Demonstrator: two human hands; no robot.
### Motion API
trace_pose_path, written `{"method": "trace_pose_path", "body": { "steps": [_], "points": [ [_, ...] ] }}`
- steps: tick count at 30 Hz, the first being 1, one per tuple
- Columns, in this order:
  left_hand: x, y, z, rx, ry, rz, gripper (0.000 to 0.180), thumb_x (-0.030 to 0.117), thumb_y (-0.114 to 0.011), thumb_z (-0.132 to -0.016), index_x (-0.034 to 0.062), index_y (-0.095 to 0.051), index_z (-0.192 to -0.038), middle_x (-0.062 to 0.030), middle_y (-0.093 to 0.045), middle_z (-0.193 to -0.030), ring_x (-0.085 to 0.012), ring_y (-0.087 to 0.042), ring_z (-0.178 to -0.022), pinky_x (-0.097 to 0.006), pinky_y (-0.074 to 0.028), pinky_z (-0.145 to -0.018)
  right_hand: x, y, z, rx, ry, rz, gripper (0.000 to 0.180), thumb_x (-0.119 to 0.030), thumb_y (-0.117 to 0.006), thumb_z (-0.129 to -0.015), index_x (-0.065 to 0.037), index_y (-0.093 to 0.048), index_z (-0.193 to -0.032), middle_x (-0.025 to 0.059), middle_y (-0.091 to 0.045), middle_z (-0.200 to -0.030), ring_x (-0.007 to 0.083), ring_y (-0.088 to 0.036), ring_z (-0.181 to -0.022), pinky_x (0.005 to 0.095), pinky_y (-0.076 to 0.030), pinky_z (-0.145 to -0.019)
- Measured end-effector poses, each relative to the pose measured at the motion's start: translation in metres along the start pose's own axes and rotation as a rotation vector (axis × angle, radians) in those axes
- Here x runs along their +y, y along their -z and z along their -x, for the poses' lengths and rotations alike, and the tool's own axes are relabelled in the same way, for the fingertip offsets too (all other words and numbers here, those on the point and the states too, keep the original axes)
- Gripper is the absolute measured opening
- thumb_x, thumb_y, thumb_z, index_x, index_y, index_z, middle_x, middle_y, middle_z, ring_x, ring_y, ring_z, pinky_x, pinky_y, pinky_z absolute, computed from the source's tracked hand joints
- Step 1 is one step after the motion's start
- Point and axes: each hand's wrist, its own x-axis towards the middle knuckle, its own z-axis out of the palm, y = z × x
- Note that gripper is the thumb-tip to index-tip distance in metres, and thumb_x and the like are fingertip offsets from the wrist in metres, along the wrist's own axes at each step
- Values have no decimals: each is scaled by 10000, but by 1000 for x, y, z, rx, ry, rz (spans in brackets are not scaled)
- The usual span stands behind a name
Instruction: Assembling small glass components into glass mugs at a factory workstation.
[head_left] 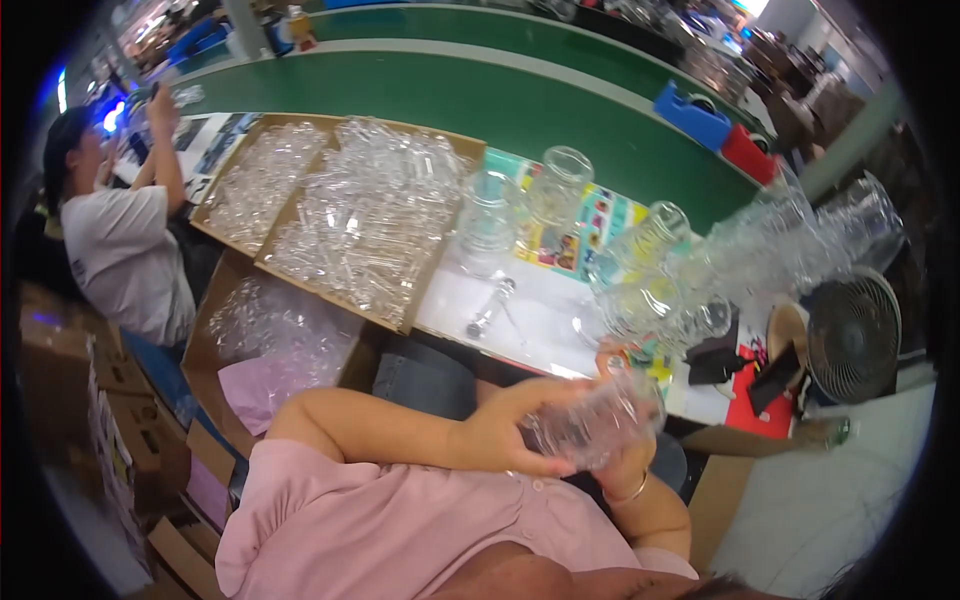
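In front of my chest I hold a clear, ribbed cylindrical container (598, 420), tilted on its side. My left hand (498, 430) wraps its left end, thumb below and fingers above. My right hand (634, 462) grips the other end, partly hidden behind the see-through wall. Just beyond, several similar clear containers (640, 300) stand or lie on the table's right part. Two upright clear containers (488, 215) are farther back. A small clear rod-like piece (495, 305) lies on the white tabletop (450, 310).
Cardboard trays (408, 318) hold many thin clear pieces. Below them is a box with clear plastic and a pink sheet (250, 392). At right are a fan (853, 335) and black items. Blue (690, 118) and red tape dispensers sit behind. A person (130, 235) works at left.
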Motion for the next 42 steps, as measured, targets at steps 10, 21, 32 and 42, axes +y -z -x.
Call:
{"method": "trace_pose_path", "body": {
  "steps": [10,21,32,42],
  "points": [
    [5,9,26,621,-168,416,855,424,-695,-721,110,-217,-1356,-142,-333,-1330,-319,-352,-1229,-517,-295,-1020,5,-65,-33,317,591,247,933,-470,-771,-595,-123,-315,-1331,252,-230,-1386,453,-268,-1258,534,-230,-1008],
    [-11,77,52,195,142,752,996,622,-640,-674,56,-209,-1370,-201,-381,-1318,-331,-382,-1222,-473,-321,-1015,18,-92,-41,-775,-399,-1508,904,-595,-585,-746,-72,-186,-1367,53,-293,-1368,163,-314,-1246,310,-344,-958],
    [-8,93,44,604,118,268,944,549,-666,-701,-82,-280,-1287,-186,-441,-1227,-323,-498,-1110,-424,-515,-816,41,-116,-104,-169,106,666,387,-365,-590,-774,-46,-503,-975,132,-531,-735,273,-577,-584,371,-427,-504],
    [-23,87,52,600,292,286,916,532,-738,-641,-49,-355,-1236,-117,-517,-1101,-228,-529,-1029,-368,-434,-896,54,-58,-39,3,-150,-492,198,-136,-434,-901,-113,-348,-1078,226,-576,-924,178,-574,-623,272,-449,-567]
  ]
}}
